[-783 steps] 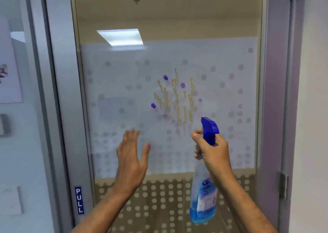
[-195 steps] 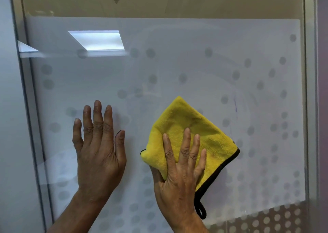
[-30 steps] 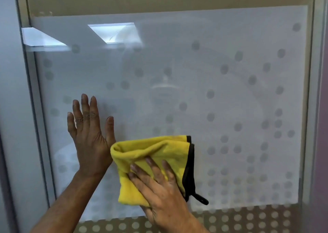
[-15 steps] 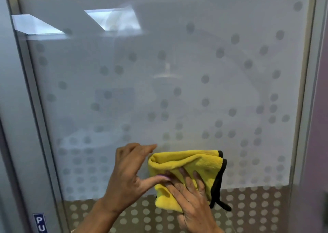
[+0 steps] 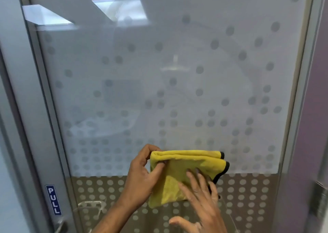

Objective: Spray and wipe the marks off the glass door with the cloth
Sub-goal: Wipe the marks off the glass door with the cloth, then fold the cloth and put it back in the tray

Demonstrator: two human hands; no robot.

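The frosted glass door with its grey dot pattern fills the view, and I see no coloured marks on it. A folded yellow cloth with a black edge is held low in front of the glass. My left hand pinches the cloth's left folded edge between thumb and fingers. My right hand lies flat with spread fingers over the cloth's lower right part. The spray bottle is not in view.
A grey metal door frame runs down the left side with a blue PULL label and a handle below it. Another frame post stands on the right, with a purple-grey wall beyond.
My left hand left the glass and took hold of the cloth's left edge. The cloth came down off the frosted area and is folded over. The view tilted lower.
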